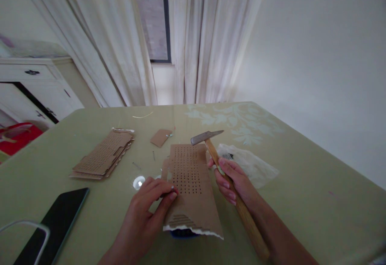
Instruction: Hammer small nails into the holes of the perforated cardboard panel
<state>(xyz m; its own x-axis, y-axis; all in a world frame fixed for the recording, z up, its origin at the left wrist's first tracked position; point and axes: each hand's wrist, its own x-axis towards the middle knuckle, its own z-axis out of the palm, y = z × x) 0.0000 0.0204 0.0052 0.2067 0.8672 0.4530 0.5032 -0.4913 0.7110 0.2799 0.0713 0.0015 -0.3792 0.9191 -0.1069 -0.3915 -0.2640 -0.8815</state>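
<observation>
A brown cardboard piece (193,192) full of small punched holes lies on the table in front of me, its torn near end raised over something blue. My left hand (144,212) rests at its left edge, fingers pinched together on something thin I cannot make out. My right hand (233,180) is closed around the wooden handle of a hammer (211,144). The hammer's metal head hangs just above the far right corner of the cardboard.
A stack of similar perforated cardboard (104,156) lies to the left, a small cardboard scrap (161,137) further back. Loose nails (153,155) are scattered between them. A clear plastic bag (250,162) sits right of the hammer, a dark phone (56,222) with a white cable at near left.
</observation>
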